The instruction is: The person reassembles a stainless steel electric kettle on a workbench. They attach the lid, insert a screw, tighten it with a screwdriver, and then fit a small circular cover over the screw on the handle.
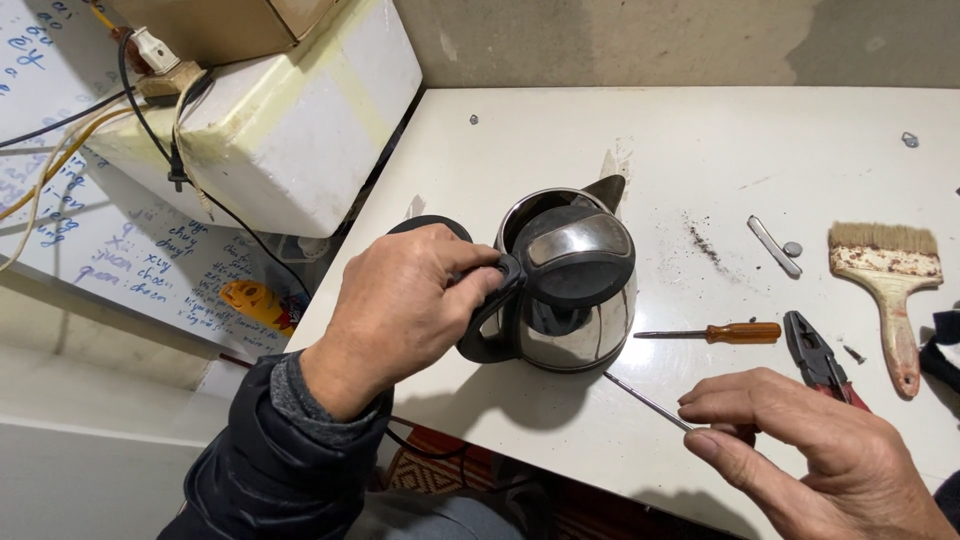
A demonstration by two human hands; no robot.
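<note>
1. So, kettle [570,285]: steel body, black lid and handle, upright on the white table [690,130], near its front-left edge. Everything below is placed relative to the kettle.
2. My left hand [405,310] is clamped on the kettle's black handle, fingers wrapped round it and thumb on top. Kettle rests on the table, not lifted as far as I can tell.
3. My right hand [810,450] is front-right of the kettle, fingers pinched together on the end of a thin metal rod [645,400]. The rod's tip points at the kettle's base, just short of touching.
4. Right of the kettle: orange-handled screwdriver [715,333], lying flat, tip toward the kettle. Further right, pliers [815,355], then a paint brush [890,285].
5. Back-right of the kettle: a small metal strip [773,245], a round bit beside it, a smear of dark grit [703,243].
6. Left of the kettle, off the table: a white foam box [290,130] with cables over it.
7. Risks, my judgement:
 - Kettle sits close to the table edge; a hard pull on the handle could tip it or slide it off.
 - Rod is thin and held by pinch only; it could slip or bend if pushed against the steel.
 - Loose small parts back-right could get swept off by a sleeve.
 - Grit could get inside if the lid opens.
</note>
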